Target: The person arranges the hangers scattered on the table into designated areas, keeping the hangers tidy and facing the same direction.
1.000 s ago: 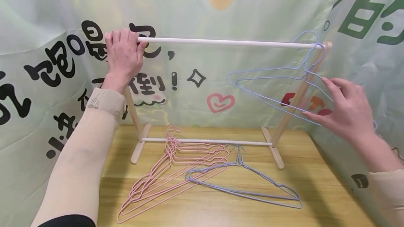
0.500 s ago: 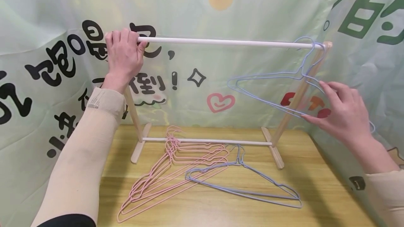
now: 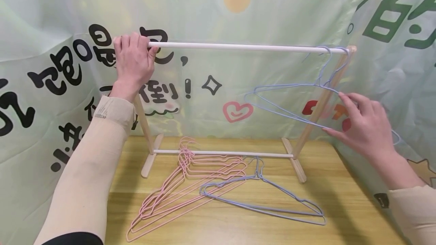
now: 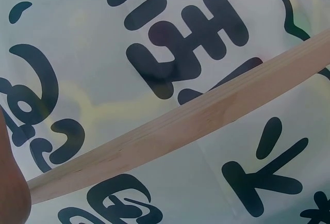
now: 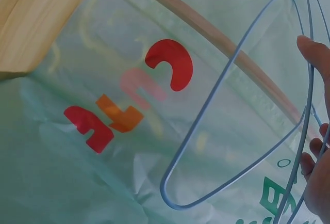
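Currently, left hand [image 3: 134, 58] grips rack [image 3: 163, 44] edge, right hand [image 3: 369, 127] pinches hanger [image 5: 309, 97], wide room between.

Writing on the cloth [image 3: 286, 14] around me
I read black “倒!” [image 3: 161, 90] ahead, green “的” [image 3: 399, 21] at right; other characters are unclear to me.

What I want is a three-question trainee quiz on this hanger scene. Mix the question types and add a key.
1. Multiple choice: What does the left hand grip?
A) a sleeve
B) the rack
C) nothing

2. True or false: The pink hangers lie down at the table rather than beside the right hand.

3. Fill in the colour: The right hand holds a ____ hanger.

Key: 1 B; 2 true; 3 blue.
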### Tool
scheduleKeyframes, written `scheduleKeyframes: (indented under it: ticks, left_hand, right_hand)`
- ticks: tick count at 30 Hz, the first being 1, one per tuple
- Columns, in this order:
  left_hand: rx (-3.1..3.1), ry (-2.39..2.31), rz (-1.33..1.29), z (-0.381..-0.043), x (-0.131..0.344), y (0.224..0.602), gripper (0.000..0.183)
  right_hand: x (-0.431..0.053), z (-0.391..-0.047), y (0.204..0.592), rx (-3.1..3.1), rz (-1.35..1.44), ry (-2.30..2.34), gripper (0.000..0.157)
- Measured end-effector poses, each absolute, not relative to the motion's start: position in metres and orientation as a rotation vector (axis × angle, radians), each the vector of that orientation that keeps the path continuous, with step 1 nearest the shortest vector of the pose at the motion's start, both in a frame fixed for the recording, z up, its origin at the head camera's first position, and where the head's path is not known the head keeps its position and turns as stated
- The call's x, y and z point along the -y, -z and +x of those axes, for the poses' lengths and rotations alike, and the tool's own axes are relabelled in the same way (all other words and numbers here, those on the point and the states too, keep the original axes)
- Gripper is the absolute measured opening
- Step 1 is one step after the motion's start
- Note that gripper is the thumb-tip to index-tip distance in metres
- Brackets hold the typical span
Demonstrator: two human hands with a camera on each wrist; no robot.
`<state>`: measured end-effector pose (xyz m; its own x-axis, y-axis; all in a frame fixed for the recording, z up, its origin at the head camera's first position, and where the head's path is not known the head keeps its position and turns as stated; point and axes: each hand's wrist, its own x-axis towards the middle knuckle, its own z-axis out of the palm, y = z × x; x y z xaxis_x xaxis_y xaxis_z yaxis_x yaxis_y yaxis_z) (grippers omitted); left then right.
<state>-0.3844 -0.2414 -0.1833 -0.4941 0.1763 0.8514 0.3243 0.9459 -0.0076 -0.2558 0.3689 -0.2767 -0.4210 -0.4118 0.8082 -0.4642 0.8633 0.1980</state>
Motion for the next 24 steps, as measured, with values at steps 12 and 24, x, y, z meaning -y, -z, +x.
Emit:
scheduleKeyframes:
  ticks: [12,24]
  left_hand:
    - [2.095,0.184,-0.357,-0.385,0.241,0.183,0.053]
    - [2.075,0.183,-0.362,-0.384,0.241,0.184,0.052]
  right_hand:
    - [-0.368,-0.261,0.285,2.038,0.645,-0.102,0.104]
    - [-0.366,-0.266,0.295,2.04,0.545,-0.101,0.092]
